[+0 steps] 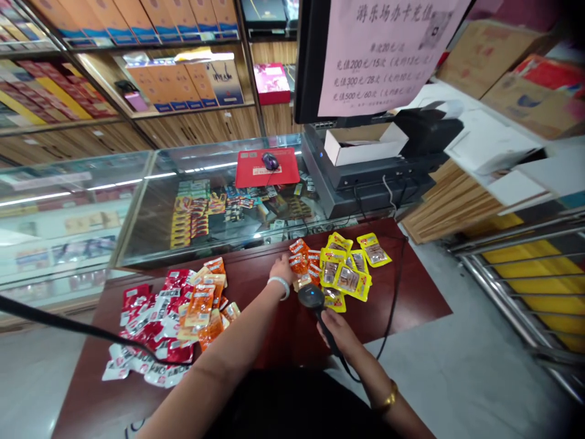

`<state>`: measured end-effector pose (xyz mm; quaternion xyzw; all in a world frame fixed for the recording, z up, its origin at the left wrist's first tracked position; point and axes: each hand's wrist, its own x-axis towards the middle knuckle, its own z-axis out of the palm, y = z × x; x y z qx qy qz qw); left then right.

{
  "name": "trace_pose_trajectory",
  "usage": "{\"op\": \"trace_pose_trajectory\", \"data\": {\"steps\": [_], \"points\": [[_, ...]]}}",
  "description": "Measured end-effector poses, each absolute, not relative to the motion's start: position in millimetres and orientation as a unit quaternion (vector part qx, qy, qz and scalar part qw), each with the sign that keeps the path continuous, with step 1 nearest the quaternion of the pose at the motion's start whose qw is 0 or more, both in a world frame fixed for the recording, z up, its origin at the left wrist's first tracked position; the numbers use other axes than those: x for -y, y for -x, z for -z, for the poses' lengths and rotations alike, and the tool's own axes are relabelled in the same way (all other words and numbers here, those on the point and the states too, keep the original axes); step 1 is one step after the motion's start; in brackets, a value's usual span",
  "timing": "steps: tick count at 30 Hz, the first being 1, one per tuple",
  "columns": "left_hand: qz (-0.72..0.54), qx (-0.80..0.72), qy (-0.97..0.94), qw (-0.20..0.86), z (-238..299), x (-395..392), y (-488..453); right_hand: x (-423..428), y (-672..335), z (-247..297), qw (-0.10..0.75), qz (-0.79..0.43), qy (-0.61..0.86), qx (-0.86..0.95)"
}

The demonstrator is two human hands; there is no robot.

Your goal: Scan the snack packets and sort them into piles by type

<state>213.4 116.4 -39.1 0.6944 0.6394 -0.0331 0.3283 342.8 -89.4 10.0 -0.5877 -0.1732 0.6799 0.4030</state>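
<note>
My right hand (340, 332) is wrapped around a black barcode scanner (312, 297), its head tilted over the near edge of the packets on the dark red table (260, 326). My left hand (282, 269) reaches forward, fingers closed at the edge of an orange snack packet (299, 263); the fingertips are partly hidden. A few more orange packets lie beside it. Just right of them is a loose heap of yellow snack packets (350, 277). On the left side of the table lie orange packets (201, 305) and a spread of red-and-white packets (150, 332).
A glass display case (141, 228) runs behind the table, with a red mat (247, 174) and a mouse (270, 161) on top. A monitor (307, 61) bears a pink sign. The scanner's black cable (397, 286) crosses the table's right side. Metal railings (498, 305) stand at right.
</note>
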Motion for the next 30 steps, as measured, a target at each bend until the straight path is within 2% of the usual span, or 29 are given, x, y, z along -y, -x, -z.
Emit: {"op": "trace_pose_trajectory", "data": {"steps": [5,14,21,30], "points": [[-0.013,-0.637,-0.698,0.325,43.4,-111.4,-193.1,92.1,-338.4,-11.3,0.395,-0.681,0.588,0.188],[-0.248,-0.627,-0.563,0.478,45.6,-83.5,-120.9,81.5,-319.6,-17.4,0.383,-0.678,0.586,0.223],[-0.274,-0.643,-0.542,0.466,31.8,-57.7,-65.8,57.0,-288.3,-27.5,0.365,-0.698,0.545,0.288],[-0.282,-0.708,-0.468,0.447,18.9,-2.2,10.2,50.4,-243.6,-33.3,0.275,-0.725,0.517,0.364]]}}
